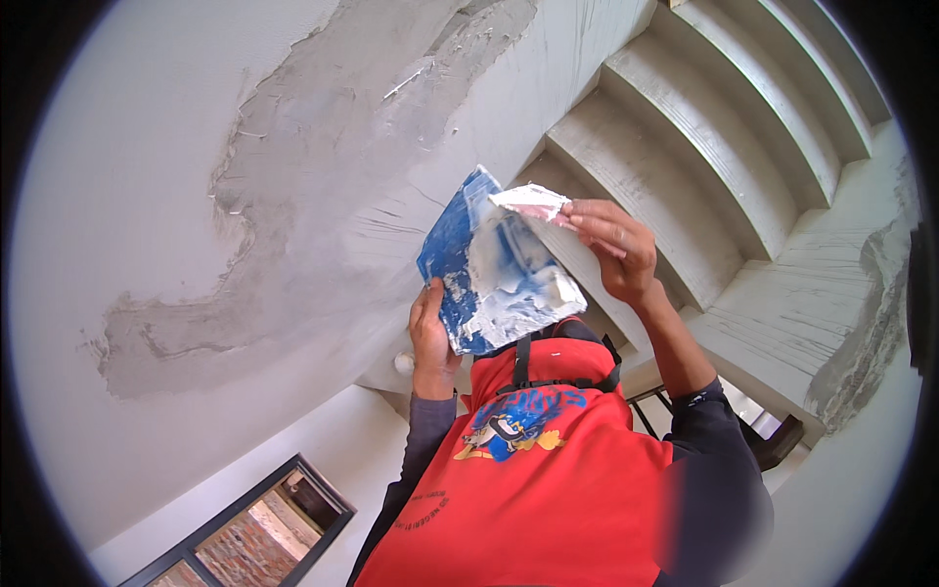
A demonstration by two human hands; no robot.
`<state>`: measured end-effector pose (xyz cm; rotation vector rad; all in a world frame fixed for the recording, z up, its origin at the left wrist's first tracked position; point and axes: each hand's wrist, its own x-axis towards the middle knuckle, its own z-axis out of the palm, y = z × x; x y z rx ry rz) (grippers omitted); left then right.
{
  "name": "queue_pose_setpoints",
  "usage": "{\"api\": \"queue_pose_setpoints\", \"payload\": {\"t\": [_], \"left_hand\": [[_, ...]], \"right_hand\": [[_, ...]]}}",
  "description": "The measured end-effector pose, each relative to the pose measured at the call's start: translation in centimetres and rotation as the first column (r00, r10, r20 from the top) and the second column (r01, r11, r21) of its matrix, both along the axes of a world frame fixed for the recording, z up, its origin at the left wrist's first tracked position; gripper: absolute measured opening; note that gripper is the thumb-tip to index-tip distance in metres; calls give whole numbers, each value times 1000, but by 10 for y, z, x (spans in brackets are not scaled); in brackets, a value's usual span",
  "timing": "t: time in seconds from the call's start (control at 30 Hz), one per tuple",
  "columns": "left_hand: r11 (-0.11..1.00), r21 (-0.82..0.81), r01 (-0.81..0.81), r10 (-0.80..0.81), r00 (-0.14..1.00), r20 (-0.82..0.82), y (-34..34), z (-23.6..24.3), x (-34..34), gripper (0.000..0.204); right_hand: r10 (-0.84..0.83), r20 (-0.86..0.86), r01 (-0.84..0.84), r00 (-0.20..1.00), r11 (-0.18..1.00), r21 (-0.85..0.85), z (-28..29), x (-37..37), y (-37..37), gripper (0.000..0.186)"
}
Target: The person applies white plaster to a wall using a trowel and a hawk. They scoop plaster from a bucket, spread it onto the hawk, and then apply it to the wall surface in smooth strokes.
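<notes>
My left hand (431,333) grips the lower left edge of a blue putty board (448,243), fingers wrapped round its rim. The board is tilted, and white putty (514,269) is smeared thickly over its middle and lower right side. Above the board's upper right edge, my right hand (618,243) pinches a small putty scraper (533,202) between thumb and fingers. White putty coats the scraper's blade, with a pinkish patch near my fingertips. Whether the blade touches the board, I cannot tell.
A pale wall with a rough grey plaster patch (323,147) rises on the left. Concrete stairs (685,147) climb at the upper right, beside another patched wall strip (861,323). Lower left is a dark-framed window (264,528) with brickwork behind it. A dark railing (773,445) shows at right.
</notes>
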<state>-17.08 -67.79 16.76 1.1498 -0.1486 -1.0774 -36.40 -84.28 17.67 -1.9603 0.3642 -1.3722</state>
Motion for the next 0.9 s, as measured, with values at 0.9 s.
{"api": "queue_pose_setpoints", "payload": {"t": [0.9], "left_hand": [[984, -177, -30, 28, 1000, -11, -12, 35, -3, 35]], "right_hand": [[-63, -62, 52, 996, 984, -170, 32, -49, 38, 18]]}}
